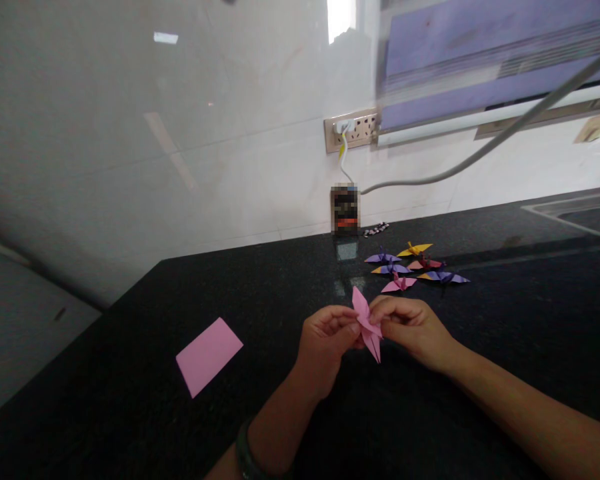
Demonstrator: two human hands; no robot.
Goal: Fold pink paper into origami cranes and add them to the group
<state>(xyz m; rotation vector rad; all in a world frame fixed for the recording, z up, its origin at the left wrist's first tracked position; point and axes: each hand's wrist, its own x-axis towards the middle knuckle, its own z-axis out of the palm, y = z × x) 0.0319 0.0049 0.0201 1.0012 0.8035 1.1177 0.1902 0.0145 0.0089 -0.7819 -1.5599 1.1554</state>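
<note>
Between both hands, above the dark countertop [260,427], is a pink folded-paper piece [362,308] with pointed ends up and down, like a paper crane partly folded. My left hand [327,340] pinches its left side between thumb and fingers. Thumb and forefinger of my right hand [413,327] grip its right side. Some fingertips are hidden behind the paper. A flat pink paper rectangle [209,357] lies on the counter to the left. Just beyond the hands sit several finished paper cranes, among them a pink crane [399,283], a yellow crane [415,250] and a purple crane [383,257].
Against the tiled wall [240,167] stands a small dark device, blurred out [345,210], near a beaded strip [376,230]. A white plug [344,127] sits in the wall socket. A grey cable [460,165] runs off to the upper right.
</note>
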